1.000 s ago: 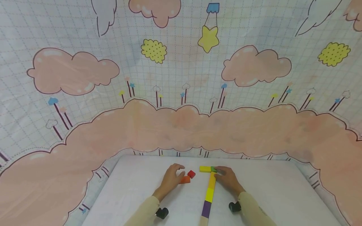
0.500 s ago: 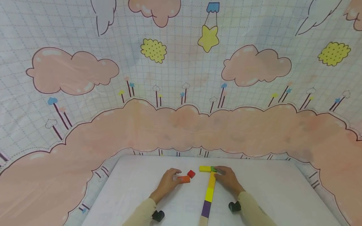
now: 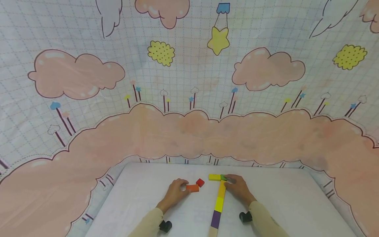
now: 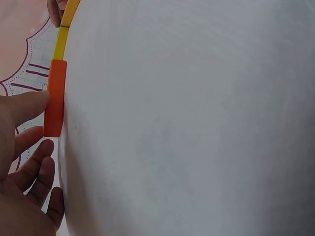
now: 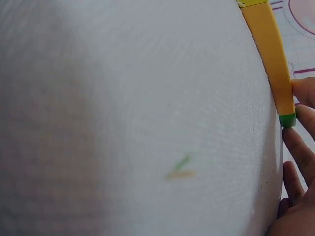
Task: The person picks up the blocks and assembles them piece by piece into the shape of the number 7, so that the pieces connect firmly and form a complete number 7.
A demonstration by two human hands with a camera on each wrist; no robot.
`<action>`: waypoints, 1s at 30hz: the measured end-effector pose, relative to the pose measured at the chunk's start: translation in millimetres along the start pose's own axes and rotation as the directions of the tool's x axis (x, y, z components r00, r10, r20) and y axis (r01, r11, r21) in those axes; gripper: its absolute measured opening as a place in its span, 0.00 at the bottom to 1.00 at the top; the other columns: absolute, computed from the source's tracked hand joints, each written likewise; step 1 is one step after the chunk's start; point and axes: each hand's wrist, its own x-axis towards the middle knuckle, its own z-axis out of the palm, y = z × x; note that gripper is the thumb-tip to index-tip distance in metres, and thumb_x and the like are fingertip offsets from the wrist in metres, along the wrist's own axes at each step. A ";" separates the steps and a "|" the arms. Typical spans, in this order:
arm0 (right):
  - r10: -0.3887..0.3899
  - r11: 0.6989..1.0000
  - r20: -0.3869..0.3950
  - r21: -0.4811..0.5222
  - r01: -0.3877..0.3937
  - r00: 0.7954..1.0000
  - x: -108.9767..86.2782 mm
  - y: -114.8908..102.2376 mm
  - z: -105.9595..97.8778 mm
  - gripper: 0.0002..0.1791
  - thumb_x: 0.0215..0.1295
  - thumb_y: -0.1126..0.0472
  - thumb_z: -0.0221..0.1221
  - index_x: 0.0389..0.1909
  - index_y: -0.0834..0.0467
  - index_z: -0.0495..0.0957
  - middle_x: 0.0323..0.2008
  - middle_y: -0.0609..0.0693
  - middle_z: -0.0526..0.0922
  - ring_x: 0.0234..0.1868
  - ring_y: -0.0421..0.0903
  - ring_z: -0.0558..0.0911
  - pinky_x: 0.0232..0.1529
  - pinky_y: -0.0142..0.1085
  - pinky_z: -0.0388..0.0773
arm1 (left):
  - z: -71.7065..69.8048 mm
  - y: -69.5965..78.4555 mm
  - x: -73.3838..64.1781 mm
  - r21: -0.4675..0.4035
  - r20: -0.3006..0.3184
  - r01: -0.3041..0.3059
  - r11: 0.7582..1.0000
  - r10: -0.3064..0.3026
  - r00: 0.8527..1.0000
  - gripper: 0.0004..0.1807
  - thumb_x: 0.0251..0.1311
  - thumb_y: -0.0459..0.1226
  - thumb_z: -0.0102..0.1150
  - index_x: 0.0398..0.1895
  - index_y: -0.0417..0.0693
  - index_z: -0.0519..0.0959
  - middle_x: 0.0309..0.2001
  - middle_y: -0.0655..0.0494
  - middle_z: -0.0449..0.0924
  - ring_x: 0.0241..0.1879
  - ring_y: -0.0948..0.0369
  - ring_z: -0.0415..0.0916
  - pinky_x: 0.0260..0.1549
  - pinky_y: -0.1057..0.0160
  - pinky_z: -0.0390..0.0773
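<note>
My left hand (image 3: 174,192) pinches the left end of an orange block (image 3: 193,188) between thumb and index finger. In the left wrist view the thumb lies against the side of this orange block (image 4: 55,98), while the other fingers hang loosely below. A small red block (image 3: 200,182) sits at its upper right corner. My right hand (image 3: 240,189) rests with extended fingers at a corner where a small green block (image 3: 223,177) meets a yellow-orange block (image 3: 222,189). In the right wrist view the thumb touches the yellow-orange block (image 5: 270,54) and a fingertip reaches the green block (image 5: 287,120).
From the corner, a row runs toward the front: a yellow block (image 3: 219,204), a purple block (image 3: 216,219) and a tan block (image 3: 213,231). Another yellow block (image 3: 214,177) extends left from the green one. A patterned cloth (image 3: 189,135) hangs behind the white table (image 3: 133,177).
My left hand has moved slightly down and left, and its index finger has come down to the orange block's end. The right hand stays in place.
</note>
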 end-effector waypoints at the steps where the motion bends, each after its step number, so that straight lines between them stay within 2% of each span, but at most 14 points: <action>1: 0.000 1.000 0.001 0.002 0.000 1.000 0.2 0.1 0.3 0.19 0.62 0.53 0.64 0.55 0.43 0.81 0.66 0.54 0.73 0.70 0.59 0.65 0.69 0.63 0.58 | 0.0 -0.3 0.2 0.001 0.001 0.002 1.000 -0.002 1.000 0.18 0.58 0.41 0.68 0.50 0.46 0.81 0.51 0.51 0.81 0.53 0.52 0.73 0.59 0.44 0.73; 13: 0.014 1.000 0.000 0.012 -0.014 1.000 -1.2 -0.3 0.1 0.19 0.62 0.53 0.64 0.55 0.43 0.81 0.66 0.55 0.73 0.70 0.59 0.66 0.69 0.64 0.58 | -0.5 1.3 -0.6 0.001 0.024 0.014 1.000 -0.014 1.000 0.16 0.56 0.39 0.69 0.48 0.48 0.82 0.49 0.52 0.81 0.52 0.52 0.74 0.58 0.43 0.73; 23: 0.040 0.999 -0.001 0.026 -0.040 0.999 -0.9 1.5 1.3 0.19 0.62 0.51 0.65 0.55 0.43 0.81 0.66 0.54 0.72 0.70 0.58 0.65 0.69 0.64 0.57 | -7.0 1.5 -3.7 0.003 0.051 -0.018 1.000 0.018 0.999 0.15 0.58 0.38 0.67 0.49 0.50 0.81 0.48 0.55 0.80 0.50 0.56 0.72 0.55 0.47 0.75; 30: 0.022 1.000 -0.004 0.021 -0.022 1.000 -2.0 -0.3 0.0 0.19 0.62 0.52 0.64 0.55 0.43 0.81 0.66 0.54 0.72 0.70 0.59 0.66 0.69 0.64 0.57 | -15.5 5.6 -0.4 -0.028 0.045 -0.042 0.999 0.043 0.998 0.15 0.60 0.39 0.66 0.51 0.51 0.81 0.50 0.54 0.79 0.51 0.55 0.72 0.56 0.46 0.76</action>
